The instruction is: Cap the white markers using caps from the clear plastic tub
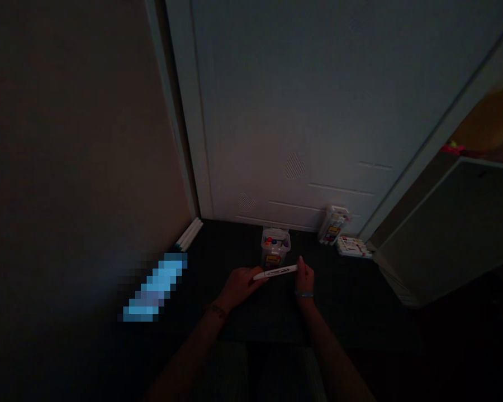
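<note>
A white marker (280,271) with dark print on its barrel is held almost level between my two hands. My left hand (242,286) is closed round its left end. Around the right end, the fingers of my right hand (304,277) are closed, with the thumb pointing up. Just beyond the marker stands an open clear plastic box (275,245) with several coloured marker ends showing inside. The dim light hides the finer detail of my fingers.
Several white markers (190,233) lie at the left by the wall, near a pixelated bright blue screen-like patch (156,287). At the back right, a clear case of markers (333,225) stands beside a flat row of markers (354,246) on the dark table (352,296). A pale panel (293,111) rises behind.
</note>
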{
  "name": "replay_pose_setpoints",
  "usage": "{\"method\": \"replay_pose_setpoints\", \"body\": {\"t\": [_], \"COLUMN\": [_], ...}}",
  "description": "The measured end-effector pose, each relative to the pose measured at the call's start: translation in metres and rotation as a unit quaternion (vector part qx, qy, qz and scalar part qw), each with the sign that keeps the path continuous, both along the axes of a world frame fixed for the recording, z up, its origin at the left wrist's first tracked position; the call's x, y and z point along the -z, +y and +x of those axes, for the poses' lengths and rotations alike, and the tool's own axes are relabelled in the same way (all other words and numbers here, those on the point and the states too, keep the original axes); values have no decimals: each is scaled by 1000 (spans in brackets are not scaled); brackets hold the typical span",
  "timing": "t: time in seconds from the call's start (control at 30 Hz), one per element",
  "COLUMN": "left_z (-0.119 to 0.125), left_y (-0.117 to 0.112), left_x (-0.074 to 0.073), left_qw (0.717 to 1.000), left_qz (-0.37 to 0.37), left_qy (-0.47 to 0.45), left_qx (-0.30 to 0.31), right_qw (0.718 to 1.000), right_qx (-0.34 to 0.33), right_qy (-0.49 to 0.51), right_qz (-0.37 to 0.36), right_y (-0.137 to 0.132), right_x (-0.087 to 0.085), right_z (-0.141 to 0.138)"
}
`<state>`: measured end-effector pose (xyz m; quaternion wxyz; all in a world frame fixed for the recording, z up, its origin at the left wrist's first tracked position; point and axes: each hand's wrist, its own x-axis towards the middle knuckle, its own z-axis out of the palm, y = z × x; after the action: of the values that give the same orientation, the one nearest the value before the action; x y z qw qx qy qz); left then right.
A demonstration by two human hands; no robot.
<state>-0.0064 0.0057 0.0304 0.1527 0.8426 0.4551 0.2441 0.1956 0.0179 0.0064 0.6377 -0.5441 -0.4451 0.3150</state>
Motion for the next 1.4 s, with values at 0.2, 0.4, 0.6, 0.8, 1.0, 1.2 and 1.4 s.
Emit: {"method": "replay_pose_setpoints", "body": {"t": [0.2,0.4,0.6,0.8,1.0,1.2,1.4], "left_z": [0,2,2,2,1,1,-2], "left_y": [0,0,-1,0,-1,-1,1], "left_x": [0,0,0,0,0,0,2], "left_qw": [1000,1000,1000,1000,1000,999,996], "left_qz": [0,5,2,-2,5,19,27], "left_qy": [-4,-1,3,5,9,11,-56], "left_qx": [-9,-1,-13,-12,-17,-34,-57], "right_qw": [1000,1000,1000,1000,1000,1000,1000], "right_qx": [-6,-8,4,8,5,5,-17], "right_qy": [-2,10,10,12,4,-6,-22], "right_qz": [-7,-7,-6,-3,-12,-14,-4], "right_y": [0,0,2,2,1,1,0], "right_x": [1,1,2,2,0,2,3], "right_z": [1,1,1,1,2,2,3]}}
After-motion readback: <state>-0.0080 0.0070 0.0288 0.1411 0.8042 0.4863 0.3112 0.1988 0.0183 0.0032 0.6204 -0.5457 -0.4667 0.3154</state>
